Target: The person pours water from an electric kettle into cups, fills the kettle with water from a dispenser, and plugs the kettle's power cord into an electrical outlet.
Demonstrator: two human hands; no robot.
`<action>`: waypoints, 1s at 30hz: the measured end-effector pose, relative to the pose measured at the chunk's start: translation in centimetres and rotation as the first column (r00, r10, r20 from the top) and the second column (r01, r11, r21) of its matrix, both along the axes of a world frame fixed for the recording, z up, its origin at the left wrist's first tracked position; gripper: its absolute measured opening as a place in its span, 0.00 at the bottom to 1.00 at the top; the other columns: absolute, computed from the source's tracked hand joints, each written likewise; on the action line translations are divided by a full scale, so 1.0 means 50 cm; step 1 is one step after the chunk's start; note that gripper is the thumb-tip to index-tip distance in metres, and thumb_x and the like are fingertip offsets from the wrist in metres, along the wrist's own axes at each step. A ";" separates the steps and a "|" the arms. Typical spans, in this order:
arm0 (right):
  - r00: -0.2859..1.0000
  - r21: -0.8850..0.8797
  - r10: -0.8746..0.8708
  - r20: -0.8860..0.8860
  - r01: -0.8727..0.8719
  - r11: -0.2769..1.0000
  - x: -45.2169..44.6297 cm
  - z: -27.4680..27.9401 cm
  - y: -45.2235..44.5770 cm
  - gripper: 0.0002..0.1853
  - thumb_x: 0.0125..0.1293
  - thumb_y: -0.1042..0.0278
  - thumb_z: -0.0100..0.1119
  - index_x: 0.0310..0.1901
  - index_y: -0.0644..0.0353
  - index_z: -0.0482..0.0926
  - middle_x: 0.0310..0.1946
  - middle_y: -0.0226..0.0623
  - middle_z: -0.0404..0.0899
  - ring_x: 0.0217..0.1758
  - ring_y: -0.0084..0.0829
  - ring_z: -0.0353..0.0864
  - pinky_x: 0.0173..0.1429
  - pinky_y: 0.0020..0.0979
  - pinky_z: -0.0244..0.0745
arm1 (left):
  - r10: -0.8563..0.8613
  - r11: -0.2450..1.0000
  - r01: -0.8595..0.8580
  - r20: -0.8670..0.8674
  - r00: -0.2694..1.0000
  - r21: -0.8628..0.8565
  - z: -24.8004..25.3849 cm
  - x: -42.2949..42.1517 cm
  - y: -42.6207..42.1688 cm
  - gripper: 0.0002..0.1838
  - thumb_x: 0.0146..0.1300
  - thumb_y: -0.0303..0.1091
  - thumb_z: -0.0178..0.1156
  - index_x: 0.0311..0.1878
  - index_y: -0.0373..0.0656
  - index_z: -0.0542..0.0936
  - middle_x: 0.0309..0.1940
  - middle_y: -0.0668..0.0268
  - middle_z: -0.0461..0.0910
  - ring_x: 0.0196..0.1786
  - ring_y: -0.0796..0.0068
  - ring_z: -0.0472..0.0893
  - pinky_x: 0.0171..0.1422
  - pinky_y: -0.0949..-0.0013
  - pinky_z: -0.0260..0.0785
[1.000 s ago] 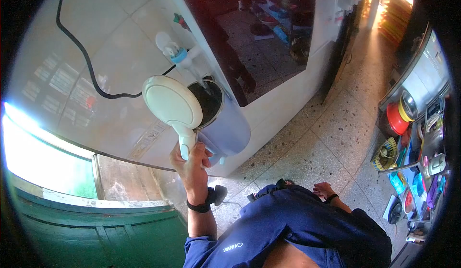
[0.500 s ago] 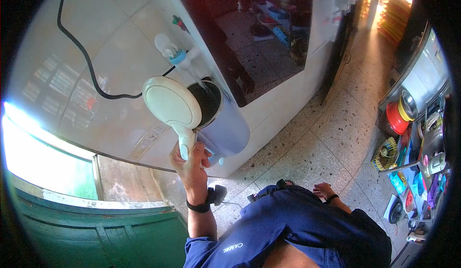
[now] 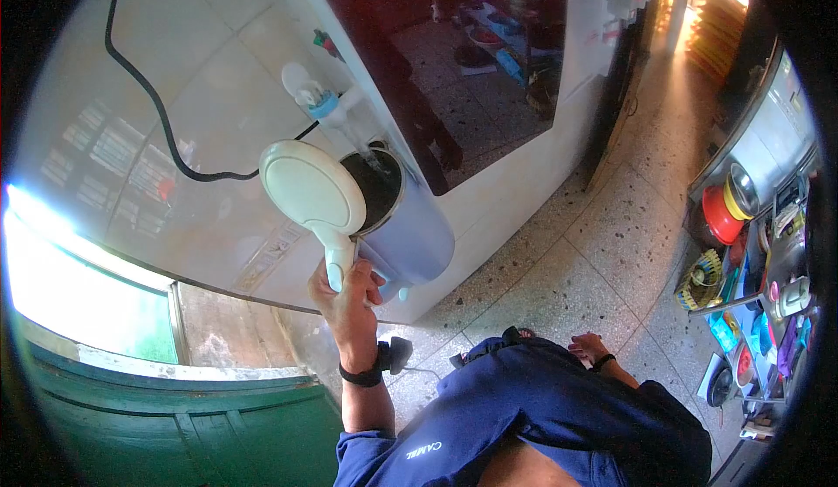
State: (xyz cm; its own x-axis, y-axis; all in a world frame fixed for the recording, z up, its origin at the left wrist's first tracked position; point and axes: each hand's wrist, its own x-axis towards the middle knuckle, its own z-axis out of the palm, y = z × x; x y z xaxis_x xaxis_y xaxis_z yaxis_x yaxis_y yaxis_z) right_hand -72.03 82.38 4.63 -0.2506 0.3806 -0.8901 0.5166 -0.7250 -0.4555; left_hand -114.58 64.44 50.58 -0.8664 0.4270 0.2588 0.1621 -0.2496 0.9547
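Nothing's shifted: the eleven-o'clock tap [image 3: 324,104] keeps filling the kettle [image 3: 412,236]; left hand [image 3: 348,302] clasps it, right hand [image 3: 588,347], four o'clock, loosely spread.

A dark red glossy panel [image 3: 489,68] mirrors part of the room, including a rack and speckled flooring. Left of the panel, a black hose [image 3: 153,99] curves across a pale tiled wall [image 3: 196,37], and a small green-and-red object [image 3: 326,44] sits just beside the panel's left edge. Well to the panel's lower left, a bright window [image 3: 87,282] glows above a green wooden door [image 3: 183,439]. The speckled floor [image 3: 559,282] spreads below and right of the panel. Well to its right are a red basin [image 3: 717,218], a yellow bowl [image 3: 733,203], a metal bowl [image 3: 743,188], a yellowish basket [image 3: 701,282] and a crowded shelf rack [image 3: 726,305].
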 end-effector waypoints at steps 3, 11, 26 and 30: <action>1.000 -0.010 -0.006 -0.009 0.006 1.000 0.000 0.006 0.000 0.14 0.66 0.58 0.60 0.48 0.56 0.76 0.42 0.39 0.84 0.39 0.37 0.84 0.43 0.41 0.80 | 0.006 1.000 -0.006 -0.001 1.000 0.003 0.000 0.001 0.001 0.07 0.58 0.30 0.61 0.30 0.35 0.77 0.13 0.68 0.70 0.15 0.79 0.69 0.26 0.73 0.68; 0.999 0.018 0.024 -0.037 -0.023 1.000 0.008 -0.023 0.004 0.13 0.67 0.56 0.59 0.46 0.55 0.76 0.41 0.40 0.85 0.41 0.38 0.85 0.44 0.42 0.80 | 0.000 1.000 0.000 -0.023 1.000 -0.007 0.000 0.001 0.000 0.06 0.58 0.28 0.59 0.31 0.35 0.77 0.13 0.69 0.70 0.15 0.80 0.69 0.26 0.73 0.69; 0.999 0.059 0.011 -0.039 -0.009 0.998 0.003 0.003 0.010 0.12 0.67 0.60 0.60 0.45 0.58 0.75 0.40 0.43 0.84 0.41 0.41 0.85 0.46 0.44 0.83 | -0.004 1.000 0.004 -0.020 1.000 0.009 -0.004 0.000 0.000 0.09 0.58 0.32 0.62 0.31 0.35 0.78 0.13 0.70 0.70 0.15 0.81 0.70 0.27 0.73 0.70; 0.999 0.038 -0.019 -0.035 0.020 0.999 0.000 0.009 0.009 0.15 0.67 0.58 0.61 0.48 0.58 0.75 0.41 0.41 0.84 0.39 0.38 0.86 0.44 0.42 0.80 | -0.006 1.000 0.006 -0.020 1.000 -0.021 -0.001 -0.001 -0.001 0.08 0.58 0.31 0.61 0.31 0.35 0.78 0.13 0.70 0.70 0.16 0.80 0.70 0.27 0.73 0.70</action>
State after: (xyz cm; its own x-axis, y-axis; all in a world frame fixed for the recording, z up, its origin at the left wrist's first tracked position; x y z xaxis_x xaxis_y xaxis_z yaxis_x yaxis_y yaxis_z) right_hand -72.01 82.82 5.06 -0.2737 0.4197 -0.8654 0.4860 -0.7161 -0.5010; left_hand -114.63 64.40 50.53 -0.8584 0.4377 0.2674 0.1802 -0.2308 0.9562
